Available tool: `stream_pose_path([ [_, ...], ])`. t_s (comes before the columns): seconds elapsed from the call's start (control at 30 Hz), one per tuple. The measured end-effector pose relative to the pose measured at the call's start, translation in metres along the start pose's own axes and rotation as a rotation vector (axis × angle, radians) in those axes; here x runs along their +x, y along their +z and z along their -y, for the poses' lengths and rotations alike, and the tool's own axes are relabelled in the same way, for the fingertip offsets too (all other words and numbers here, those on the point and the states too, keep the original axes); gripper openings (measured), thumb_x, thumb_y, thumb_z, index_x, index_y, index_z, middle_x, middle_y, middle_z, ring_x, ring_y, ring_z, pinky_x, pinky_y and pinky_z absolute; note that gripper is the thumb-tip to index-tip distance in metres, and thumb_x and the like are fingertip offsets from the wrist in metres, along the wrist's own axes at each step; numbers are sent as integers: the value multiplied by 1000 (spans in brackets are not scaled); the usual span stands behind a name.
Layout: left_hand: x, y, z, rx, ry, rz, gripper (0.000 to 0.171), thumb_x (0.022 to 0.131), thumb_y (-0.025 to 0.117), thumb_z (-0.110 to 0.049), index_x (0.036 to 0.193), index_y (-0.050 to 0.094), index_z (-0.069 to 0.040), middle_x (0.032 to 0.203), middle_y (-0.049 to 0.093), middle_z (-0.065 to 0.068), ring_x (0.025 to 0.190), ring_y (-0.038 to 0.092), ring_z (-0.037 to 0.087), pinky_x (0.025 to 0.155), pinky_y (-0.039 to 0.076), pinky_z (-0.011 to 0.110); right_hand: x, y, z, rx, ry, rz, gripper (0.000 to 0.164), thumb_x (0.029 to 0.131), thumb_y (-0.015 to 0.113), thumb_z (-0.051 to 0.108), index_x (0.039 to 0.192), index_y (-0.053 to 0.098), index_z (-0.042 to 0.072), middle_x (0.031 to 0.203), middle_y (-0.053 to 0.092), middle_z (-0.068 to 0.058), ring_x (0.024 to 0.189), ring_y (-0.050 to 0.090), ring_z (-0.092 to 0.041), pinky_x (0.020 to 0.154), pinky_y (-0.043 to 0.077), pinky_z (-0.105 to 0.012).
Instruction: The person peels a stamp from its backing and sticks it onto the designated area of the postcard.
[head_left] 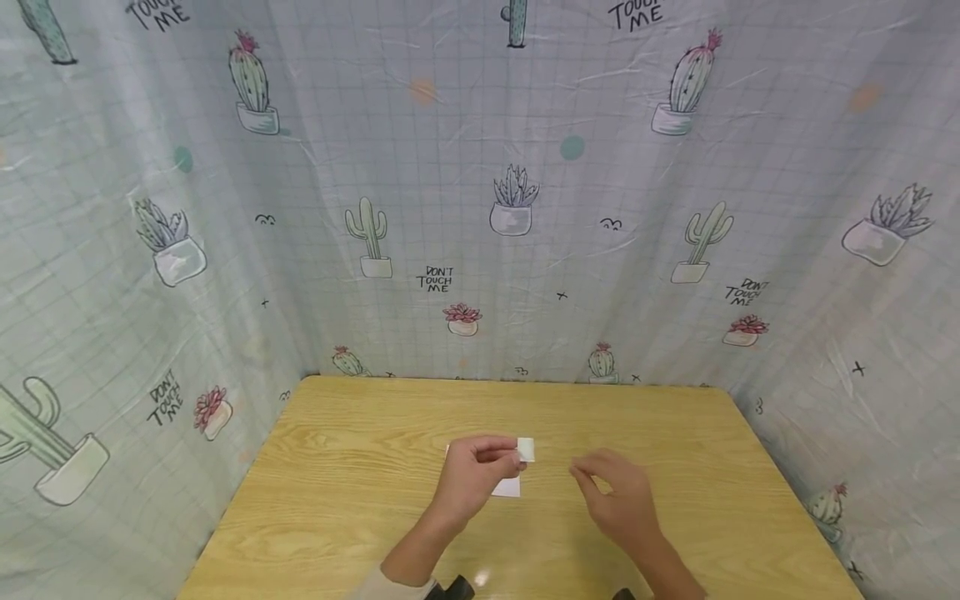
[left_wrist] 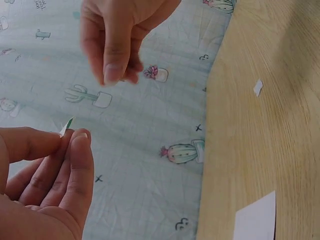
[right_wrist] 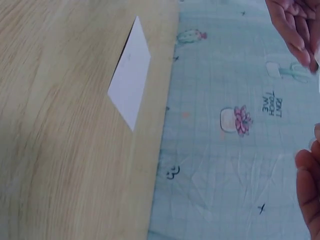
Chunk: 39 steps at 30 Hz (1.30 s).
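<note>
Between its thumb and fingertips my left hand [head_left: 474, 477] pinches a small white paper square [head_left: 526, 450], raised above the table. Seen edge-on in the left wrist view, this paper square [left_wrist: 67, 127] shows a thin green side. My right hand [head_left: 617, 492] hangs to the right of it, apart from the paper. Its thumb and index fingertip meet, the other fingers curl, and nothing shows between them. On the table below the left hand lies a white card [head_left: 507, 487], partly hidden by that hand; the right wrist view shows the card [right_wrist: 131, 75] whole.
A small torn white scrap [left_wrist: 258, 88] lies on the wooden table [head_left: 360, 433]. Cactus-print curtains [head_left: 480, 275] hang behind the table and along both its sides.
</note>
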<state>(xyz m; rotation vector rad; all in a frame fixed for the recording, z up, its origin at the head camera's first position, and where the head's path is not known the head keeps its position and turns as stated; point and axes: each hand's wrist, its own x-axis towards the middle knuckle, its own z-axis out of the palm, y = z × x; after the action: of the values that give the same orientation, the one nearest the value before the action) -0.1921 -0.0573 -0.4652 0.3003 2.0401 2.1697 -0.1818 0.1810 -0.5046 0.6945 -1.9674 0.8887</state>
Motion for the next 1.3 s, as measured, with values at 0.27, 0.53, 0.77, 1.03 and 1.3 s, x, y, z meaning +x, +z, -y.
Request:
stream_pose_path([
  [0.27, 0, 4, -2, -103, -61, 26, 30, 95, 74, -4, 120, 71, 12, 106, 78, 25, 88, 79, 16, 83, 65, 29, 16, 23, 6, 111, -192, -64, 25, 103, 68, 23, 96, 79, 1, 92, 74, -11, 81, 68, -24, 83, 56, -18],
  [0.53, -2, 5, -6, -172, -93, 61, 31, 96, 73, -4, 122, 70, 13, 110, 78, 25, 87, 79, 13, 84, 64, 29, 23, 29, 14, 104, -283, -70, 23, 103, 67, 19, 95, 78, 1, 97, 76, -14, 88, 67, -28, 88, 56, -23],
  [0.77, -3, 3, -8, -190, -113, 85, 36, 97, 71, -5, 128, 66, 13, 108, 79, 21, 88, 79, 12, 84, 64, 26, 26, 31, 15, 103, -345, -86, 24, 104, 66, 15, 91, 79, 0, 93, 77, -12, 83, 67, -27, 79, 57, -29],
  [1.03, -4, 3, -9, -192, -95, 96, 40, 96, 71, -3, 132, 63, 13, 103, 79, 14, 88, 78, 10, 84, 64, 25, 26, 31, 17, 94, -328, -75, 25, 105, 63, 14, 93, 79, 0, 93, 78, -11, 84, 67, -26, 83, 56, -28],
  [1.3, -4, -1, -8, -129, -63, 178, 33, 99, 68, -3, 125, 66, 16, 114, 76, 25, 97, 78, 15, 89, 63, 28, 21, 31, 20, 98, -232, -27, 27, 107, 59, 18, 94, 77, 3, 89, 75, -5, 82, 66, -20, 80, 55, -25],
])
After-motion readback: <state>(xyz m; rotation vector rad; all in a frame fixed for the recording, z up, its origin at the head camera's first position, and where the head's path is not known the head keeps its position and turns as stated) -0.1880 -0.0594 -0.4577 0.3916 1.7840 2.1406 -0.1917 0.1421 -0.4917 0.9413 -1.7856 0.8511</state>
